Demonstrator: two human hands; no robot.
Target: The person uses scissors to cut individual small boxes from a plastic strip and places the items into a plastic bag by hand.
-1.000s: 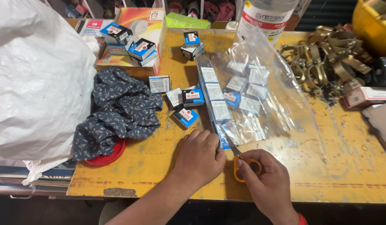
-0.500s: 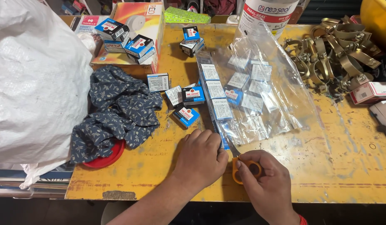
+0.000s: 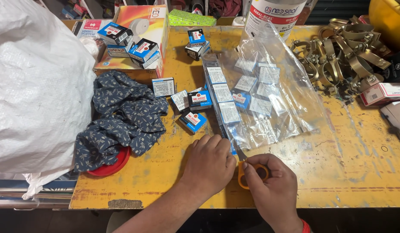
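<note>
I look down on a worn yellow-painted metal tabletop (image 3: 363, 172), scratched and rust-flecked. The largest thing on it is a bulging white woven plastic sack (image 3: 36, 86) at the left, coarse and crinkled. Beside that lies a crumpled navy cloth with a pale leaf print (image 3: 122, 116), soft and folded over a flat red round lid (image 3: 111, 166). At the far right sits a heap of dull brass-coloured metal pipe clamps (image 3: 342, 56), curved bands tangled together.

In the middle lies a clear, glossy plastic bag (image 3: 273, 99), wrinkled and holding small flat boxes with white labels. Its long axis runs from the far edge of the table toward me, slightly slanted, with its near end just in front of my hands. Loose small blue-and-black cardboard boxes (image 3: 193, 121) lie just left of it; more are stacked on an orange-and-white carton (image 3: 141, 21) at the back.

My left hand (image 3: 210, 164) rests palm down, fingers curled, pressing the bag's near corner against the table. My right hand (image 3: 273, 190) is closed through the orange plastic handles of a pair of scissors (image 3: 251, 172), whose short steel blades point away from me at the bag's near edge.
</note>
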